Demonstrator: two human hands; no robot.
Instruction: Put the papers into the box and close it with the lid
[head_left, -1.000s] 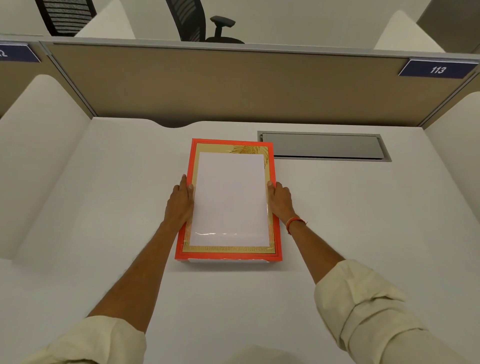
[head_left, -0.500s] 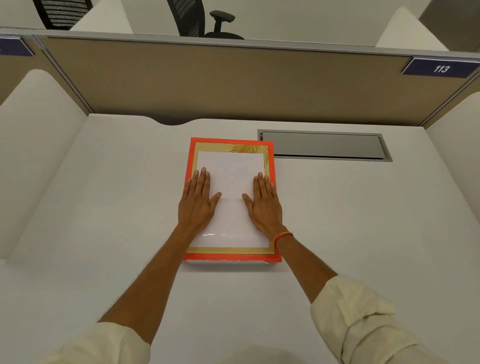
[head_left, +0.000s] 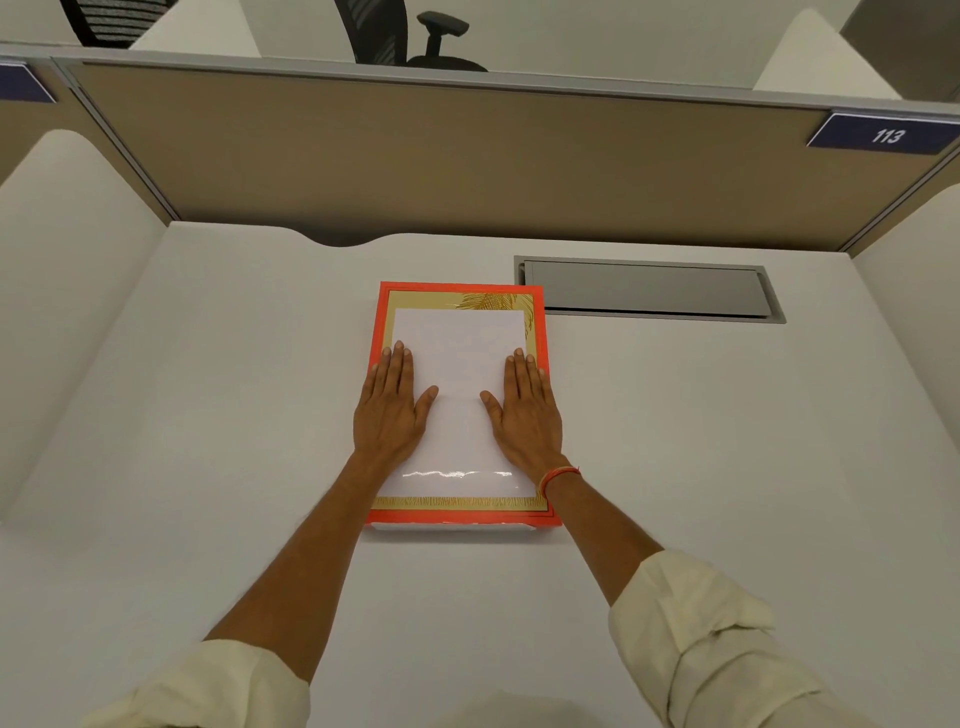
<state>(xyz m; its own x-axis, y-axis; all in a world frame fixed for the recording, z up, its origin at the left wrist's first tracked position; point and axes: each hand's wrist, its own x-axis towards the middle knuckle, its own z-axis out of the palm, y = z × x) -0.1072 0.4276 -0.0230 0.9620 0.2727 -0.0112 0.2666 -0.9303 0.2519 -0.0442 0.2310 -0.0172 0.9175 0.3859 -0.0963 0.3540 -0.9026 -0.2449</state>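
Note:
An orange-rimmed lid (head_left: 460, 332) with a gold border and a glossy white centre lies flat on top of the box (head_left: 452, 527), of which only a thin white strip shows under the lid's near edge. My left hand (head_left: 390, 410) rests palm down on the lid's left half, fingers straight and close together. My right hand (head_left: 524, 413) lies palm down on the right half; an orange thread circles its wrist. Neither hand holds anything. No papers are visible; the lid hides the box's inside.
The box sits mid-desk on a white desk (head_left: 208, 415). A grey cable hatch (head_left: 647, 288) is set into the desk right behind the box. A tan partition (head_left: 467, 150) closes the back, with white side panels left and right.
One second ago my hands gripped the lid's left and right edges. They then moved onto its top, palms flat, and have since slid slightly apart toward the sides.

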